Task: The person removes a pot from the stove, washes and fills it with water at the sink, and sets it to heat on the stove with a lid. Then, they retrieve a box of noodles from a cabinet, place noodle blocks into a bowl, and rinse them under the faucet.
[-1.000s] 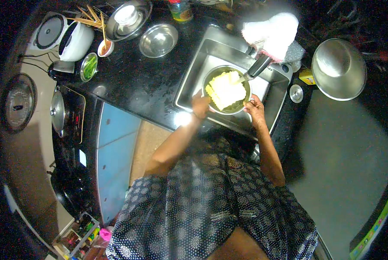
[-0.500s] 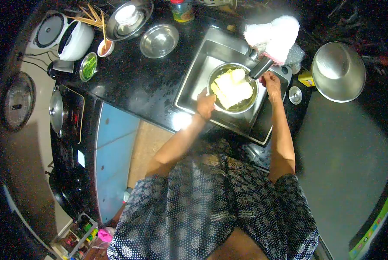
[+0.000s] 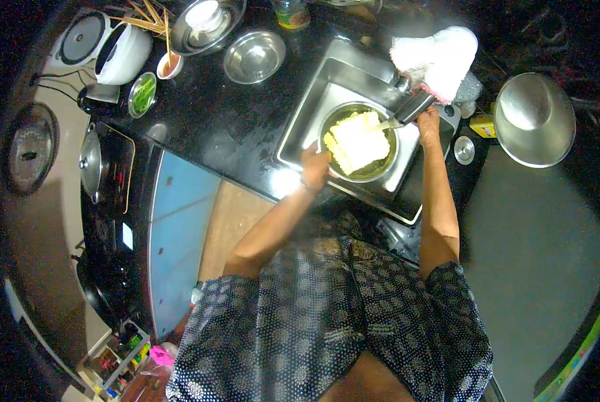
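A round metal bowl [image 3: 332, 171] sits in the steel sink. Inside it lies a pale yellow, wavy-edged block that looks like dried noodles [image 3: 359, 144], with liquid around it. My left hand [image 3: 315, 166] is closed on the bowl's near left rim. The black-and-steel faucet [image 3: 414, 108] leans over the bowl, and a thin stream seems to run from its spout onto the block. My right hand [image 3: 430, 127] is closed at the faucet's right side, its fingertips partly hidden behind it. A white cloth [image 3: 440, 60] is draped over the faucet's back.
The sink [image 3: 298, 137] is set into a black counter [image 3: 206, 134]. A steel bowl [image 3: 254, 57], a dish of greens [image 3: 142, 95] and a small bowl with chopsticks [image 3: 170, 65] stand left. Right are a large steel pot [image 3: 536, 120] and a small lid [image 3: 464, 150]. A lidded pan [image 3: 92, 164] sits far left.
The bowl has moved slightly left under the faucet, my left hand still on its rim. My right hand has shifted up along the faucet. A stream now shows at the spout.
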{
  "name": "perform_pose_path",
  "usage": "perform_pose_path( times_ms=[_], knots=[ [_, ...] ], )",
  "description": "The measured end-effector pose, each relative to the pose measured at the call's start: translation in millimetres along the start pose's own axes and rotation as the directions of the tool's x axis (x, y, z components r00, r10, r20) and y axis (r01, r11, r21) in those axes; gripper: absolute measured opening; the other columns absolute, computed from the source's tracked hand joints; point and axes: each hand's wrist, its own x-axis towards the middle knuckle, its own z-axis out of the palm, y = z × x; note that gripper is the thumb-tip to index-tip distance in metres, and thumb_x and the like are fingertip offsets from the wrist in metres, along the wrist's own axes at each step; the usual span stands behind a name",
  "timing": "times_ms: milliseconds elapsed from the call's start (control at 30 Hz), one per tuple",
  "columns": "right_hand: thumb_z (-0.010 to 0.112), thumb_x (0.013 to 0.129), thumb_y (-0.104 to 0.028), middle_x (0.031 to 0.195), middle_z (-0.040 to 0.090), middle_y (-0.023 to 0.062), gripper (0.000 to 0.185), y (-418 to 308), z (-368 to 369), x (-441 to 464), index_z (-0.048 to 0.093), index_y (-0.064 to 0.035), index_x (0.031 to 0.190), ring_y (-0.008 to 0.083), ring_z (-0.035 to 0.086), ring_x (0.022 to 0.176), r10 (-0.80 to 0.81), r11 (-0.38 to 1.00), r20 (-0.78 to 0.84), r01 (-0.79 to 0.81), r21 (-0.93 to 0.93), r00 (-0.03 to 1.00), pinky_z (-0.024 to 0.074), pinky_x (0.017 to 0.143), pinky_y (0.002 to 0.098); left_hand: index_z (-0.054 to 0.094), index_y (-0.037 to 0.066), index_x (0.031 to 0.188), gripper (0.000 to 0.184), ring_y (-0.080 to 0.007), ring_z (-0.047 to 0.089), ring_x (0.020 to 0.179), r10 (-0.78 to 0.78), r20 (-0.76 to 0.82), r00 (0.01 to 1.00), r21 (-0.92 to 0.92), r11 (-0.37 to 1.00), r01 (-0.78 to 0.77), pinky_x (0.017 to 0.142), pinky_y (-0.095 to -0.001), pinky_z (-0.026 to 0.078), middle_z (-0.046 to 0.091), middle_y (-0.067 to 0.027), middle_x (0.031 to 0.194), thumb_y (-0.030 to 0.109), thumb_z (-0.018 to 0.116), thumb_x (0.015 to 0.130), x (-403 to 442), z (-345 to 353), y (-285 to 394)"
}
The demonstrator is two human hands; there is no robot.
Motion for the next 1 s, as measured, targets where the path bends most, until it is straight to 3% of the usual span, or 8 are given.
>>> perform_pose_path(
  times_ms=[233,333,533,700,733,800,900,1000],
  knots=[
    [0.053,0.084,-0.012,0.082,0.068,0.0097,0.018,-24,-7,14,0.065,0.0005,0.088,0.0146,0.064,0.068,0.105,0.994,-0.077,-0.106,-0.005,0.991,0.0506,0.061,0.0253,0.061,0.001,0.111,0.046,-0.0202,0.064,0.058,-0.023,-0.087,0.996,0.158,0.987,0.037,0.049,-0.0327,0.058,0.067,-0.0090,0.087,-0.006,0.051,0.067,13,-20,-8],
    [0.057,0.087,-0.018,0.079,0.066,0.0046,0.017,-12,-6,12,0.064,-0.0034,0.092,0.0125,0.063,0.067,0.130,0.984,0.006,-0.130,0.122,0.992,0.0513,0.060,0.0256,0.060,0.000,0.112,0.045,-0.0204,0.065,0.061,-0.021,-0.080,0.997,0.038,0.999,0.024,0.048,-0.0328,0.057,0.067,-0.0096,0.088,-0.006,0.051,0.068,5,-11,-1],
    [0.058,0.088,-0.021,0.075,0.062,-0.0001,0.012,25,-18,-14,0.062,-0.0099,0.089,0.0082,0.053,0.062,0.217,0.975,0.093,-0.220,0.015,0.972,0.0409,0.055,0.0211,0.061,0.000,0.111,0.043,-0.0181,0.065,0.061,0.002,-0.036,0.999,-0.010,1.000,-0.002,0.044,-0.0296,0.054,0.067,-0.0089,0.089,-0.005,0.050,0.070,1,-13,-1],
    [0.053,0.090,-0.017,0.076,0.062,0.0020,0.010,76,-33,-57,0.060,-0.0088,0.090,0.0110,0.056,0.062,0.358,0.934,0.101,-0.357,-0.028,0.928,0.0447,0.057,0.0238,0.063,0.002,0.109,0.040,-0.0105,0.052,0.048,0.020,-0.108,0.994,0.130,0.992,-0.006,0.035,-0.0233,0.035,0.066,-0.0044,0.080,-0.005,0.052,0.071,-15,-17,14],
    [0.051,0.087,-0.013,0.074,0.062,0.0063,0.016,78,-31,-70,0.061,-0.0014,0.090,0.0126,0.052,0.056,0.351,0.936,0.061,-0.350,-0.019,0.934,0.0410,0.051,0.0235,0.064,0.003,0.106,0.038,-0.0095,0.048,0.045,-0.002,-0.184,0.983,0.100,0.995,0.021,0.035,-0.0234,0.033,0.065,-0.0031,0.076,-0.005,0.051,0.071,-18,-12,19],
    [0.047,0.090,-0.022,0.059,0.055,0.0067,0.027,102,-39,-82,0.057,-0.0043,0.071,0.0131,0.044,0.050,0.358,0.933,0.103,-0.354,-0.060,0.928,0.0338,0.048,0.0281,0.064,0.003,0.105,0.038,-0.0098,0.048,0.045,-0.025,-0.199,0.980,0.039,0.999,0.033,0.035,-0.0233,0.034,0.065,-0.0033,0.076,-0.006,0.051,0.070,-24,-18,24],
    [0.047,0.091,-0.012,0.078,0.063,0.0079,0.016,162,-67,-88,0.060,-0.0031,0.091,0.0132,0.055,0.056,0.436,0.898,0.157,-0.439,-0.014,0.886,0.0448,0.046,0.0237,0.063,0.002,0.104,0.038,-0.0114,0.052,0.048,-0.037,-0.205,0.978,-0.016,0.999,0.035,0.038,-0.0236,0.039,0.065,-0.0046,0.078,-0.008,0.049,0.069,-36,-37,38],
    [0.047,0.091,-0.013,0.075,0.062,0.0087,0.018,154,-63,-111,0.060,-0.0014,0.095,0.0139,0.054,0.054,0.438,0.899,0.159,-0.433,-0.065,0.885,0.0443,0.045,0.0256,0.061,-0.001,0.103,0.037,-0.0186,0.062,0.060,0.016,-0.270,0.963,-0.129,0.990,-0.053,0.048,-0.0264,0.051,0.066,-0.0101,0.084,-0.009,0.048,0.069,-44,-53,50]
  ],
)
